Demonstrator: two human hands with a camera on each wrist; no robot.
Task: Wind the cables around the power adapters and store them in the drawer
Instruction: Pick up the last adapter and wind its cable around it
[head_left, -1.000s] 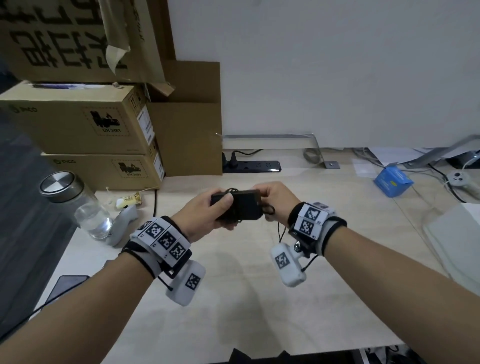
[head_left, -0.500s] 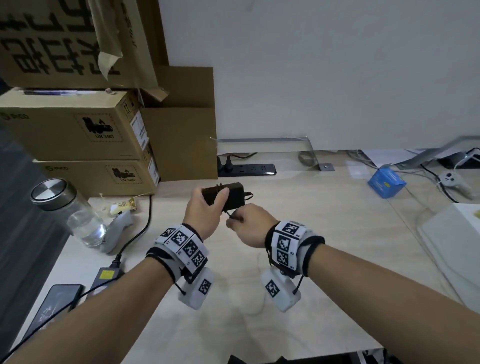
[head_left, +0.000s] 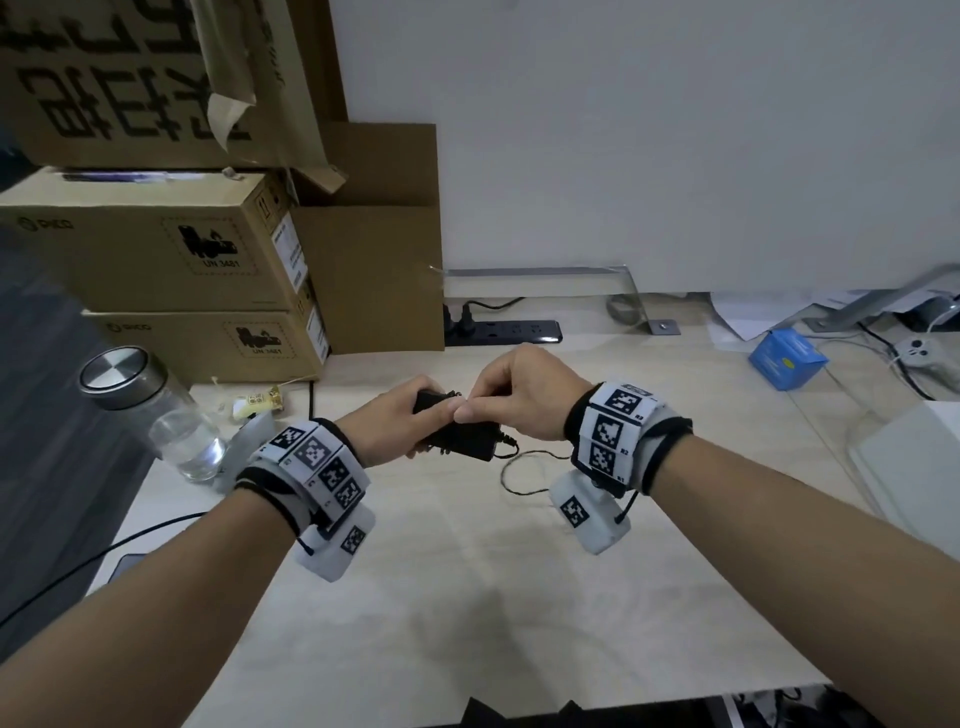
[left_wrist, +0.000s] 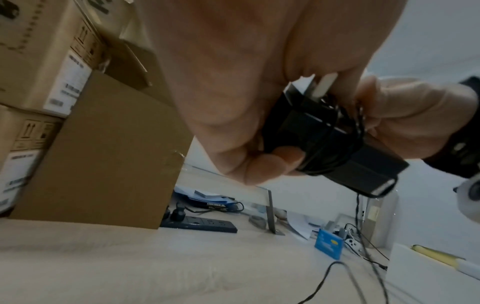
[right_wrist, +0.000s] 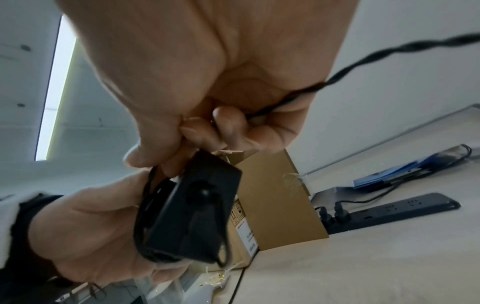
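The right hand (right_wrist: 207, 86) pinched the black cable (right_wrist: 369, 55) above the black adapter (right_wrist: 192, 214). The left hand (right_wrist: 85, 232) gripped the adapter, with cable turns wound around its body. Beyond them, a cardboard box (right_wrist: 278, 197) stood on the desk (right_wrist: 363, 267), left of a black power strip (right_wrist: 394, 209).

Head view: set high, facing forward and down across the desk (head_left: 467, 571) toward the wall; both forearms entering from the lower corners, hands meeting just above frame centre.

Left wrist view: set low under the left hand (left_wrist: 246, 92), very near, palm filling the upper centre; facing toward the desk's far right.

Right wrist view: likewise close under the right hand (right_wrist: 207, 72), facing up and leftward.

Shared by all three: power adapter (head_left: 457, 441) (left_wrist: 337, 148) (right_wrist: 192, 216), power strip (head_left: 519, 331) (left_wrist: 202, 223) (right_wrist: 402, 207), cardboard boxes (head_left: 156, 249) (left_wrist: 98, 154) (right_wrist: 272, 195).
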